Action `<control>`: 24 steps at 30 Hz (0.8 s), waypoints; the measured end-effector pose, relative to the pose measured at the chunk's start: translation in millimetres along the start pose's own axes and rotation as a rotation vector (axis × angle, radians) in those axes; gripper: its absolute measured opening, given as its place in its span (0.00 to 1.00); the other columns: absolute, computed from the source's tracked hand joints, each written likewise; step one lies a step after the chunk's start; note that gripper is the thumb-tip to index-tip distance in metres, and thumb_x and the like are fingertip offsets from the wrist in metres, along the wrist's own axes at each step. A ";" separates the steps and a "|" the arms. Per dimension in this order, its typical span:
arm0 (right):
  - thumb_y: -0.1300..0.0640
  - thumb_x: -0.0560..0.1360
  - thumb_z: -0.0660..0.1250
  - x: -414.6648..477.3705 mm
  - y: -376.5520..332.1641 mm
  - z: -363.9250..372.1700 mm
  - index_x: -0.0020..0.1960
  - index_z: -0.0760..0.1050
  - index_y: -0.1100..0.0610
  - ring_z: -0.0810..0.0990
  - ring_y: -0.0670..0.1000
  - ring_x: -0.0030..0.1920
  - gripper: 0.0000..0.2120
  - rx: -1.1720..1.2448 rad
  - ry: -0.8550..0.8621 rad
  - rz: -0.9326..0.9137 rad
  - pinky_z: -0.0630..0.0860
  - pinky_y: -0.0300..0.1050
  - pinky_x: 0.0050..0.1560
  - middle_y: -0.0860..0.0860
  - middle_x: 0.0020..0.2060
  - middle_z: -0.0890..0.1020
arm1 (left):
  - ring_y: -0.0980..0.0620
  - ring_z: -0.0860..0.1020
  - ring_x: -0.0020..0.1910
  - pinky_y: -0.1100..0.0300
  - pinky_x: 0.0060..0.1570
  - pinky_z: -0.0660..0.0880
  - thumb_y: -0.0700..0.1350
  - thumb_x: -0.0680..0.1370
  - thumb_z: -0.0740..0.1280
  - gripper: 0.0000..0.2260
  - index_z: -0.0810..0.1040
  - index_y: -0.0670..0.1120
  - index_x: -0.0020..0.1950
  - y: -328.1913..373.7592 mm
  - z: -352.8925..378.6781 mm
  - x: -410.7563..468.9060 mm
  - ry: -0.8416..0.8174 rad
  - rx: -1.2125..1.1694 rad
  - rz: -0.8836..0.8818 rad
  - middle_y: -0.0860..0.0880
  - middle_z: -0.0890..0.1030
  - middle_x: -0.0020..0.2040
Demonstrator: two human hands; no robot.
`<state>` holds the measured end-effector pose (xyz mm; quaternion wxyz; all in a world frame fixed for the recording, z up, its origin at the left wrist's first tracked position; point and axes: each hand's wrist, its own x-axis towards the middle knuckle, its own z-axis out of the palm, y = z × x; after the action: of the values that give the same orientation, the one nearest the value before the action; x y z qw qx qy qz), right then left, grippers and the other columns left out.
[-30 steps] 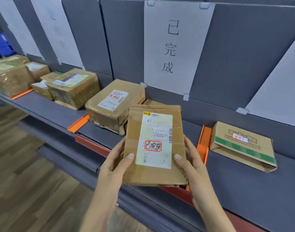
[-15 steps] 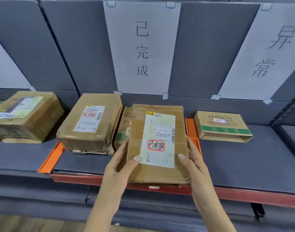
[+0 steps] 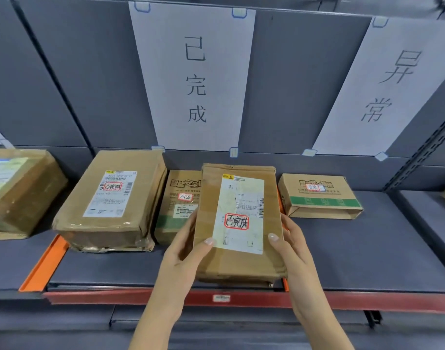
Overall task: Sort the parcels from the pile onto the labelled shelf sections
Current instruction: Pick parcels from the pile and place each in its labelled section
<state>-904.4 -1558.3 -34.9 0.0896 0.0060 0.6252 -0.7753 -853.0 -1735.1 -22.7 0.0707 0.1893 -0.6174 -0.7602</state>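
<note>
While the left hand and right hand grip its sides, the brown parcel sits mid-frame over the shelf.

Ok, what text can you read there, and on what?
"己完成": middle wall sign.
"异常": right wall sign.
"已完成": sticker on held parcel, and on big box.
"智能安全": flat box behind it.
Shipping labels and right box sticker: too small to read.

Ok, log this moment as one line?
step: placing | parcel: gripped by left hand and right hand | over shelf under 已完成 sign
</note>
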 end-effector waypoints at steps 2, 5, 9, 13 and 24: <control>0.52 0.70 0.74 3.1 -1.5 -5.7 0.64 0.72 0.42 0.82 0.46 0.58 0.25 -0.001 0.014 -0.007 0.80 0.36 0.45 0.44 0.58 0.83 | 0.59 0.75 0.63 0.53 0.68 0.69 0.51 0.64 0.72 0.25 0.74 0.68 0.59 -2.0 5.2 3.9 -0.016 0.000 -0.009 0.64 0.81 0.57; 0.52 0.71 0.69 9.1 -2.0 -16.6 0.63 0.73 0.41 0.82 0.47 0.58 0.21 -0.017 0.038 -0.022 0.81 0.38 0.47 0.44 0.57 0.84 | 0.62 0.78 0.60 0.61 0.60 0.73 0.50 0.65 0.72 0.24 0.74 0.69 0.58 -7.2 13.4 10.4 -0.047 -0.002 -0.017 0.65 0.81 0.57; 0.59 0.78 0.65 19.6 0.0 -30.0 0.62 0.74 0.42 0.84 0.48 0.56 0.17 -0.007 0.056 -0.001 0.81 0.38 0.45 0.46 0.55 0.85 | 0.70 0.77 0.55 0.67 0.52 0.72 0.45 0.73 0.71 0.21 0.74 0.70 0.57 -14.9 24.9 22.1 -0.060 0.025 -0.027 0.68 0.81 0.55; 0.57 0.75 0.67 31.1 3.5 -37.6 0.64 0.74 0.45 0.84 0.48 0.56 0.19 0.000 0.053 0.005 0.81 0.39 0.47 0.45 0.55 0.85 | 0.72 0.75 0.55 0.68 0.52 0.71 0.44 0.75 0.71 0.22 0.72 0.71 0.57 -22.4 33.3 34.9 -0.075 0.062 -0.032 0.72 0.79 0.53; 0.58 0.78 0.67 58.0 26.3 -46.3 0.68 0.73 0.46 0.82 0.50 0.60 0.20 -0.014 0.032 0.099 0.79 0.51 0.59 0.46 0.58 0.84 | 0.62 0.71 0.67 0.52 0.70 0.67 0.46 0.73 0.73 0.26 0.73 0.68 0.65 -37.1 35.9 53.0 -0.029 0.125 -0.036 0.67 0.77 0.62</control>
<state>-962.4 -1526.3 -77.6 0.1180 0.0488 0.6309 -0.7653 -910.5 -1711.9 -63.2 0.0361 0.1932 -0.6611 -0.7241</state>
